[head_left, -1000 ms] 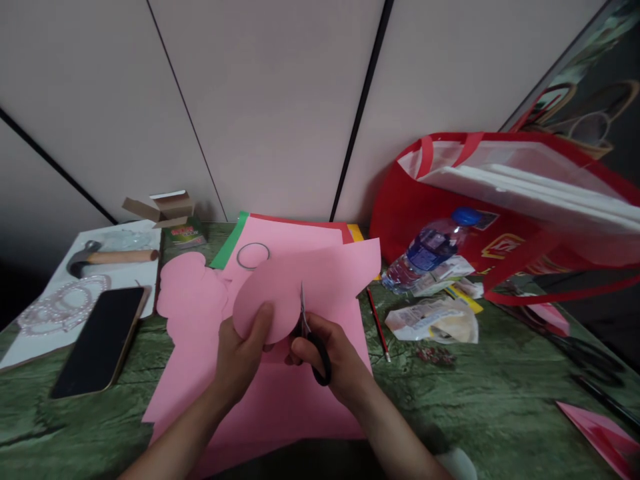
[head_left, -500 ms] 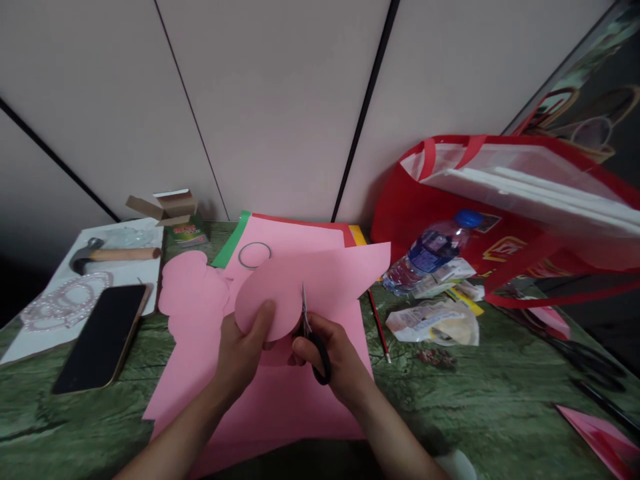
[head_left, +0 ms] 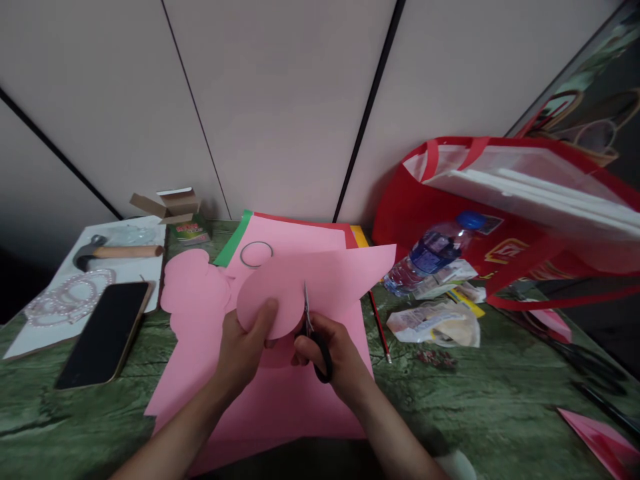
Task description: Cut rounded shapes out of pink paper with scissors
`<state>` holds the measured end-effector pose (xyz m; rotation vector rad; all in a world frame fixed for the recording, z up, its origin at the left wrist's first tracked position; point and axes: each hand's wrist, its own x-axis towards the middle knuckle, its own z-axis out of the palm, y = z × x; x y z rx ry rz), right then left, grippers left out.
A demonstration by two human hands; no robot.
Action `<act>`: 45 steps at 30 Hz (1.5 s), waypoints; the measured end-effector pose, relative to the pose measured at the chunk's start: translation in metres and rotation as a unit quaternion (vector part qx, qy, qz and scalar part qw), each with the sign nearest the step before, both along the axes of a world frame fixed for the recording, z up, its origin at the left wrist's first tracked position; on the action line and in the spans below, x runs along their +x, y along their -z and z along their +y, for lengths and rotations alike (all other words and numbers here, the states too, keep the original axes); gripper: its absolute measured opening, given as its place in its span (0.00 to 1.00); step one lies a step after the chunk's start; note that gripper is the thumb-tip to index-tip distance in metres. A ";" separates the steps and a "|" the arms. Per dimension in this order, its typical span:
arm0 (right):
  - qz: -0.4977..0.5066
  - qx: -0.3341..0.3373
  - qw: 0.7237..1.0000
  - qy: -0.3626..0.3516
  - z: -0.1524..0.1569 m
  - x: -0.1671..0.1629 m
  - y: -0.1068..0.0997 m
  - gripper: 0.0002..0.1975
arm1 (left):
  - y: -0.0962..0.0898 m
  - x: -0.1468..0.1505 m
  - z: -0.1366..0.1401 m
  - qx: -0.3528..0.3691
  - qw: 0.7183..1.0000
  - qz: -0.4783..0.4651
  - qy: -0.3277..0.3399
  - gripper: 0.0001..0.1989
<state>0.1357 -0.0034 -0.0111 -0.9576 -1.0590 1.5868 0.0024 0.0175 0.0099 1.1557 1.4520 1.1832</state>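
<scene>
My left hand (head_left: 249,340) pinches a sheet of pink paper (head_left: 280,283) by its rounded left part, thumb on top and fingers underneath. The sheet's right part runs out to a pointed corner. In my right hand (head_left: 330,347) are black-handled scissors (head_left: 320,350), fingers wrapped round the handles. Their blades point up and away from me, at the paper's curved cut edge. Beneath both hands lie larger pink sheets (head_left: 280,413). A stack of pink cut-out shapes (head_left: 193,287) rests to the left of my left hand.
At left are a phone (head_left: 105,333), a hammer (head_left: 120,252), bead strings (head_left: 70,297) and an opened small box (head_left: 187,223). A thin ring (head_left: 257,253) lies behind the paper. To the right are a red pencil (head_left: 380,327), a water bottle (head_left: 430,253), plastic wrapping (head_left: 435,322) and a red bag (head_left: 450,193).
The whole view has shifted very slightly. Hands, scissors and paper keep nearly the same places relative to one another, with the blades still at the curved edge.
</scene>
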 end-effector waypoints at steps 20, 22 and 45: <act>-0.015 0.000 1.000 0.003 0.000 0.000 0.003 0.12 | 0.004 -0.002 0.002 -0.004 0.998 -0.065 0.011 0.19; -0.023 -0.003 1.000 0.003 0.000 0.000 0.003 0.12 | 0.005 -0.003 0.002 -0.005 0.998 -0.069 0.012 0.18; -0.033 0.012 0.999 0.007 -0.001 0.000 0.005 0.10 | 0.008 -0.005 0.004 0.009 0.994 -0.111 0.002 0.15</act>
